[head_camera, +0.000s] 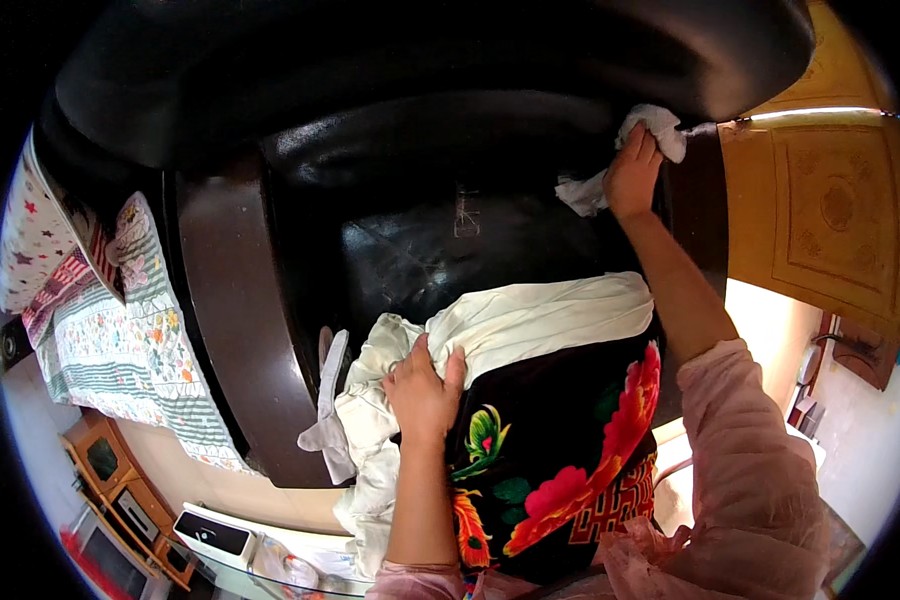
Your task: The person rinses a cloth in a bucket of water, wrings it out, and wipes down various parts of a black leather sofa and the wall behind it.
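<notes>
My right hand grips a white cloth against the right end of a black leather sofa seat. A further piece of white cloth sticks out beside the palm; whether it is the same cloth, I cannot tell. On bunched cream fabric at the front of the seat lies my left hand, palm down with fingers spread and holding nothing. Black fabric with bright flowers covers the area over my lap. A grey-white fabric strip hangs just left of the cream fabric.
A dark brown armrest borders the seat on the left, and the black backrest rises behind it. Past the armrest is a bed with a patterned quilt. Carved wooden doors stand right. A glass table is low at left.
</notes>
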`<action>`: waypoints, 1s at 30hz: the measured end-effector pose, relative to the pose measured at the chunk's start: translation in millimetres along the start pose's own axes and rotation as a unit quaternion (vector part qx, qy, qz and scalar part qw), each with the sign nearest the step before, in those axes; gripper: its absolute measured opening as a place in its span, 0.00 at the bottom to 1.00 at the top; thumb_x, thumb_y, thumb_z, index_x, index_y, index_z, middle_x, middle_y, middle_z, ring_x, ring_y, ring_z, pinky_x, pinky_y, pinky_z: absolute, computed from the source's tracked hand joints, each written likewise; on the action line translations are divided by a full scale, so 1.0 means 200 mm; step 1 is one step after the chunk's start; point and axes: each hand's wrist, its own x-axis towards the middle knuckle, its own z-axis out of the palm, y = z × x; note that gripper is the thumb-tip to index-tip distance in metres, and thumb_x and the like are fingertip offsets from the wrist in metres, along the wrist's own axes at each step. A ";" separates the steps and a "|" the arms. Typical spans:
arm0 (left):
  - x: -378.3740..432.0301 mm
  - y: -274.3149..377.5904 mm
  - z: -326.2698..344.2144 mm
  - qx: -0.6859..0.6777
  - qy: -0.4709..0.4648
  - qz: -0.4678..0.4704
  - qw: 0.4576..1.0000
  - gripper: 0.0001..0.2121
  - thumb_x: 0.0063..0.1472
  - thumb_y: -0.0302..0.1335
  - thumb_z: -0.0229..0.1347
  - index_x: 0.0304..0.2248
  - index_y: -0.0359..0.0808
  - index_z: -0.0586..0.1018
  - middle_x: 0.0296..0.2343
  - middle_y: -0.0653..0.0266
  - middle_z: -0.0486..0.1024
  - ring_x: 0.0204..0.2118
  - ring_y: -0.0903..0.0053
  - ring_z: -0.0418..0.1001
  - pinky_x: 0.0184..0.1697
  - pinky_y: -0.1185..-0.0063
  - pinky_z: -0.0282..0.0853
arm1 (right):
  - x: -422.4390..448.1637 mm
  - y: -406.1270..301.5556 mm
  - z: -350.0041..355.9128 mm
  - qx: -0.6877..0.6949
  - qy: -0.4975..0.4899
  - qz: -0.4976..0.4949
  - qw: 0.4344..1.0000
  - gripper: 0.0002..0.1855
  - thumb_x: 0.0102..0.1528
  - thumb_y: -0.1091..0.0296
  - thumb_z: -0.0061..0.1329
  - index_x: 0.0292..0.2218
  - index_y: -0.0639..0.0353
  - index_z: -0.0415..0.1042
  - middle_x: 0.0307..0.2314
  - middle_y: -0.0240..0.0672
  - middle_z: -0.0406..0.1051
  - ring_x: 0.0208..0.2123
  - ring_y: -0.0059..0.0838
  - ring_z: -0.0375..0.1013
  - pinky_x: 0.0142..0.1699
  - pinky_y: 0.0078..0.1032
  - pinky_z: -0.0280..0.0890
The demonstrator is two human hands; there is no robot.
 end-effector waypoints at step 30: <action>0.03 -0.02 -0.02 -0.023 -0.013 -0.016 1.000 0.28 0.55 0.48 0.47 0.46 0.33 0.69 0.36 0.48 0.73 0.42 0.59 0.68 0.50 0.63 0.53 | 0.03 0.09 0.11 0.024 -0.316 -0.525 0.790 0.19 0.46 0.69 0.47 0.42 0.58 0.70 0.44 0.32 0.65 0.47 0.33 0.60 0.55 0.27 0.54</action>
